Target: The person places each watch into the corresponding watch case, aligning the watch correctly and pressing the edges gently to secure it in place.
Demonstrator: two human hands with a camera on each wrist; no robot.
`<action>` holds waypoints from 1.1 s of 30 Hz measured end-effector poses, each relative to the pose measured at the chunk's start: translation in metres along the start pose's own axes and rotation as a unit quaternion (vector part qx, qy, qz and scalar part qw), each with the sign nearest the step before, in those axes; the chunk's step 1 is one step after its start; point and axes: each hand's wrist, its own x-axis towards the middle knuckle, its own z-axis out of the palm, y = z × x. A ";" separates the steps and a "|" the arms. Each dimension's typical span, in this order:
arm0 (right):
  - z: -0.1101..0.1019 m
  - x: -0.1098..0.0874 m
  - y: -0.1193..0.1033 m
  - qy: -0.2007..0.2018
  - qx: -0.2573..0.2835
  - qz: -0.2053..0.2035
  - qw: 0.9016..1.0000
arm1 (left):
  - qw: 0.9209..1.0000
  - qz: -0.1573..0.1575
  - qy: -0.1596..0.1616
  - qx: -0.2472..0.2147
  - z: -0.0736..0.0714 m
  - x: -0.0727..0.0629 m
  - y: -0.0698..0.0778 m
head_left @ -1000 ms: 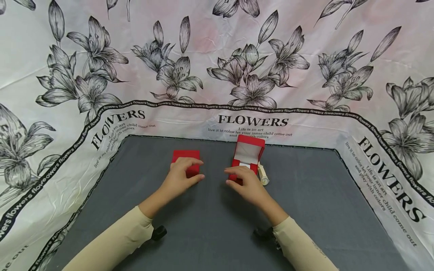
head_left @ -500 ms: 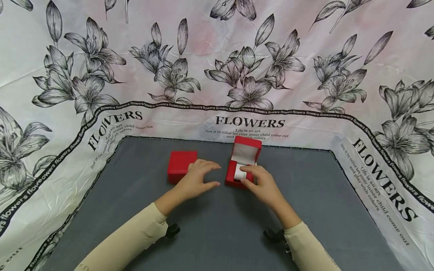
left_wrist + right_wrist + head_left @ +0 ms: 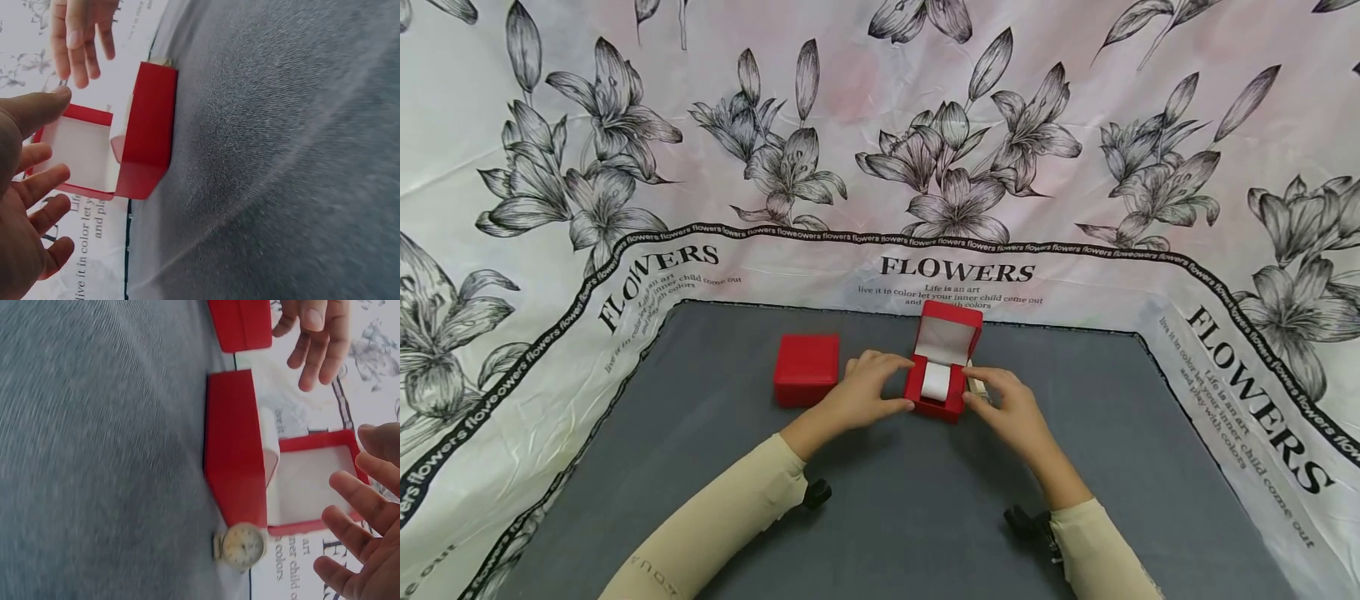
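A red watch box [image 3: 932, 404] stands with its lid up on the grey cloth, a white cushion [image 3: 936, 381] inside it. My left hand [image 3: 863, 393] is at the box's left side, thumb and fingers spread. On the other side is my right hand [image 3: 1013, 410], its fingers also parted. Both wrist views show space between the spread fingers and the red walls. Beside the box's right wall lies a pale wristwatch [image 3: 242, 545] with a round dial, mostly covered by the right hand in the head view.
A second red box [image 3: 807, 370], lid down, sits left of the one with the raised lid. Grey cloth [image 3: 910, 517] covers the table. A white flower-printed sheet [image 3: 820, 275] rises behind and along both sides.
My left hand has moved right, from the lidded box to the left side of the other one. The right hand came back from over the cushion to the right side, baring the cushion.
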 end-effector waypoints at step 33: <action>-0.017 -0.001 0.057 -0.041 -0.033 0.096 0.994 | 0.997 -0.018 -0.059 0.037 0.024 0.072 -0.008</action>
